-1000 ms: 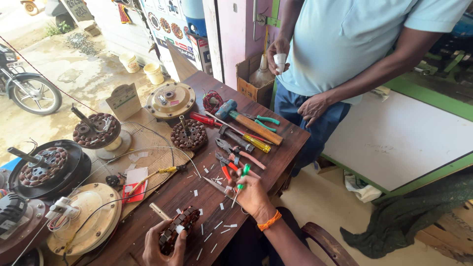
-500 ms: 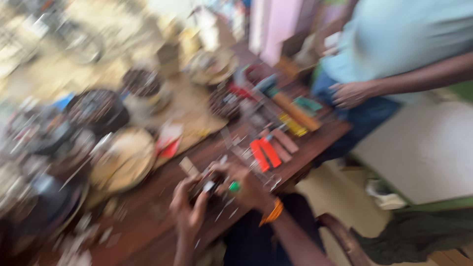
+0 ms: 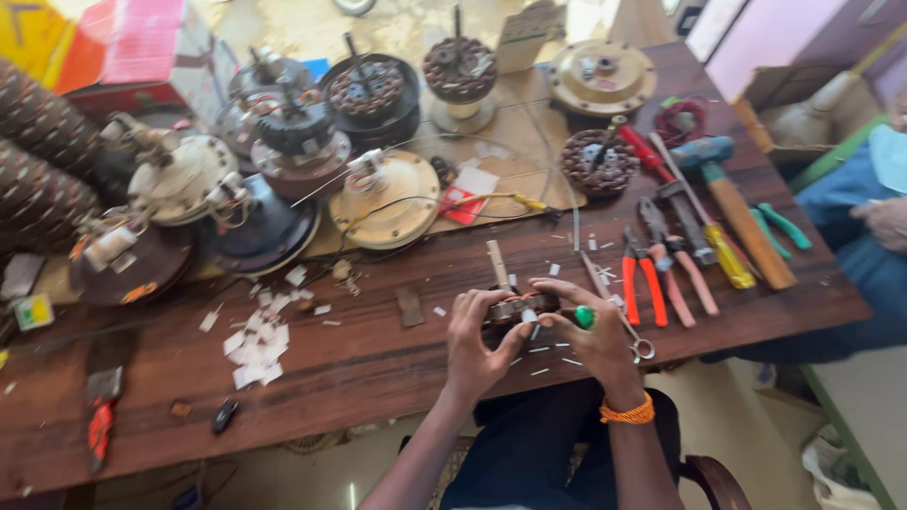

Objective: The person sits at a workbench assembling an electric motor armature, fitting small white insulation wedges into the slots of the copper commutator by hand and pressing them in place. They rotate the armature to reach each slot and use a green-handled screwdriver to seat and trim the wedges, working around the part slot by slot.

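Both my hands meet over the near edge of a dark wooden table (image 3: 378,359). My left hand (image 3: 477,340) grips a small round motor winding (image 3: 515,310) of dark metal and copper wire. My right hand (image 3: 595,335), with an orange band at the wrist, holds the winding's other side and has a green-handled tool (image 3: 585,317) between its fingers. Small white strips lie scattered on the table around the winding.
Fan motor parts and windings (image 3: 364,90) crowd the far half of the table. Red-handled pliers (image 3: 642,274), a hammer (image 3: 737,208), a yellow screwdriver (image 3: 727,253) and scissors lie to the right. White paper scraps (image 3: 255,335) lie left. Another person (image 3: 864,217) stands at the right edge.
The camera has swung left and down, so the table's left side shows and the other person is mostly out of frame. My right hand has come in from the tools to the winding.
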A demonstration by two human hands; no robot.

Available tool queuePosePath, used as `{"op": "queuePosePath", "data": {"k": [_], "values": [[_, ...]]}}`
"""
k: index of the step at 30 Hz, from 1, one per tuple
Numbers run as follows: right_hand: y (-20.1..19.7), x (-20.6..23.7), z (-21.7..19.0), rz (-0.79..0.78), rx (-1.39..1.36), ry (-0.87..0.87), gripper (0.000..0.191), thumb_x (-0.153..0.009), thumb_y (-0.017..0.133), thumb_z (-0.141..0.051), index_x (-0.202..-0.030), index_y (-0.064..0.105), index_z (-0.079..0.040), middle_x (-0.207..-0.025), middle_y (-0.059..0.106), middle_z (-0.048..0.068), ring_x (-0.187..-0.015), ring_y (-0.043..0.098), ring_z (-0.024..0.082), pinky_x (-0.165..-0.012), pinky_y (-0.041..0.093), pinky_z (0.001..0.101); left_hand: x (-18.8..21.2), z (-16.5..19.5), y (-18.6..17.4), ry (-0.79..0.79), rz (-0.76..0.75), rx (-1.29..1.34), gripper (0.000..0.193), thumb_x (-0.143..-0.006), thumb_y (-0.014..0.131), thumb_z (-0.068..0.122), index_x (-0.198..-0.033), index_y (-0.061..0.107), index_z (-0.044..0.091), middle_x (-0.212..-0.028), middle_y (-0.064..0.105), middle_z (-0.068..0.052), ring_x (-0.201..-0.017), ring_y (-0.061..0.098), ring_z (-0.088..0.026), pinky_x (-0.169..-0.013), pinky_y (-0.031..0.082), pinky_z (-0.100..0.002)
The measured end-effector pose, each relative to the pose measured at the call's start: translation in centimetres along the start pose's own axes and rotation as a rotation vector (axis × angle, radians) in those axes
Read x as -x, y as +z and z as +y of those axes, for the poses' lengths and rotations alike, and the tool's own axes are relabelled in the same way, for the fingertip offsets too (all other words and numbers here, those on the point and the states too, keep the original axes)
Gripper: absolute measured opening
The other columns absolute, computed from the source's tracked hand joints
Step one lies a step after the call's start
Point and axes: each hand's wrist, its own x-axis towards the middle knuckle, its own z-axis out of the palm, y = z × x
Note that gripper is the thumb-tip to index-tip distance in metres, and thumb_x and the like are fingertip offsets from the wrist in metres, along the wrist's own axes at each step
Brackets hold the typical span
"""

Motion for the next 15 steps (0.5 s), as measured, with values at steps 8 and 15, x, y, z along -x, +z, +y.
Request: {"op": "queuePosePath", "data": {"k": [8, 15], "values": [[0.8, 0.3, -0.8, 0.042, -0.076, 0.049, 0.055, -0.082, 0.079, -0.022, -0.132, 0.067, -0.002, -0.131, 0.072, 0.008, -0.108, 0.071, 0.014, -0.093, 0.059, 0.0289, 0.2, -0.2, -0.2, -0.005, 0.012, 0.001, 0.036, -0.084, 0.081, 0.023, -0.113, 0.066, 0.007, -0.105, 0.067, -0.011, -0.1, 0.062, -0.031, -0.087, 0.05, -0.042], [1.0, 0.1, -1.1, 0.025, -0.046, 0.073, 0.055, -0.084, 0.076, -0.022, -0.136, 0.065, -0.005, -0.129, 0.072, 0.008, -0.104, 0.07, 0.014, -0.087, 0.059, 0.0283, 0.1, -0.2, -0.5, 0.056, 0.026, -0.019, 0.042, -0.086, 0.081, 0.022, -0.12, 0.063, 0.006, -0.114, 0.063, -0.015, -0.108, 0.06, -0.033, -0.092, 0.05, -0.042]]}}
